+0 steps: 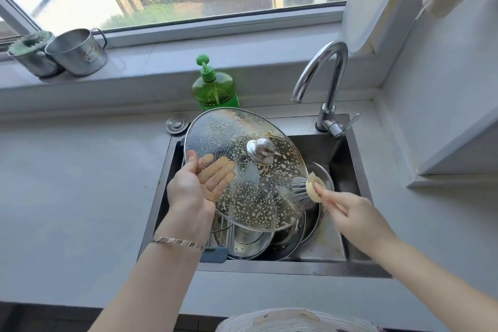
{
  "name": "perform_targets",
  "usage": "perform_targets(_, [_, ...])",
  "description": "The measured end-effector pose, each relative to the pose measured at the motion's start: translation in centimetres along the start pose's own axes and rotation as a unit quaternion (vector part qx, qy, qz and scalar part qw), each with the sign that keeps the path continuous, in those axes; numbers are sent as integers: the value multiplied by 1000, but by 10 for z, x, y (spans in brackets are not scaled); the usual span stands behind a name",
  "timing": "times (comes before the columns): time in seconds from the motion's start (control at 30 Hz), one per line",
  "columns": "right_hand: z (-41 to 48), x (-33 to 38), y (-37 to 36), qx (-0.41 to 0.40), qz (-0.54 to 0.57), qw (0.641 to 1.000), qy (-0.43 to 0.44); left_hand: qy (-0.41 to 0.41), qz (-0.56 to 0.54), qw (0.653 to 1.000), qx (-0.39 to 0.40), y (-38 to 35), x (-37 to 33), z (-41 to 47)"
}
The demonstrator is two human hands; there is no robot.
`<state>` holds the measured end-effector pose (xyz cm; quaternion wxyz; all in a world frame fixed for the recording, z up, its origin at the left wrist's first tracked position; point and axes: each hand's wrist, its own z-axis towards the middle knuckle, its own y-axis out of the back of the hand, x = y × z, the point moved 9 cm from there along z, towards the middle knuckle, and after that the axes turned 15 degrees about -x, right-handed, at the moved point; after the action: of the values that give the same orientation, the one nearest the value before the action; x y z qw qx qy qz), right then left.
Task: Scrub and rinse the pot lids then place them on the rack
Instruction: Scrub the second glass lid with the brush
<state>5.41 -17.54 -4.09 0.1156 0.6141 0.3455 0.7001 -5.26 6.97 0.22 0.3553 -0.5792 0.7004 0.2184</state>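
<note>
Glass lid (250, 186), slippery and fragile, is clamped at its rim by left hand (188, 188); brush (300, 191) is pinched by right hand (347, 213).

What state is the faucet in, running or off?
Off, as far as shown: no water falls from the faucet spout, and the glass lid held by the left hand is covered in suds.

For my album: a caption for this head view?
Left hand holds a soapy glass lid over the sink; right hand holds a brush at its rim.
</note>
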Motion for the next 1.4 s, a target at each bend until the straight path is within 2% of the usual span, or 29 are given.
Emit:
perform_targets(0.07, [12,3,5,-4,63,996,-62,-7,32,999,6,-2,1,-1])
perform_targets(0.13, [29,18,23,-76,112,988,-73,0,63,998,24,-6,5,-2])
perform_targets(0.2, [44,33,36,-124,96,985,-73,6,100,994,48,-12,9,-4])
perform_targets(0.23, [50,37,34,-119,78,986,-82,8,118,991,61,-15,11,-6])
perform_targets(0.27, [54,40,28,-92,59,989,-95,12,132,988,74,-19,12,-8])
perform_targets(0.37, [47,49,-8,63,31,992,-101,30,149,983,104,-28,15,-12])
perform_targets(0.43, [40,51,-19,100,42,990,-85,55,148,981,113,-30,16,-11])
perform_targets(0.73, [35,55,-20,53,63,994,-74,91,203,961,165,-43,14,-9])
perform_targets(0.83, [38,50,-21,15,92,988,-122,83,193,959,192,-50,11,-13])
perform_targets(0.93, [45,38,-20,-22,115,975,-187,61,127,970,198,-51,13,-16])
perform_targets(1.03, [57,31,-12,-70,155,954,-245,42,139,965,217,-44,39,-30])
perform_targets(1.13, [65,28,-12,-76,195,935,-288,66,134,958,245,-46,70,-48])
perform_targets(1.27, [72,38,-14,-63,187,948,-248,61,29,968,242,-59,67,-51])
perform_targets(1.33, [70,50,-3,-53,109,976,-182,67,-5,970,233,-59,60,-47])
perform_targets(1.4, [61,58,9,-44,-21,994,-98,87,-14,970,225,-55,60,-42])
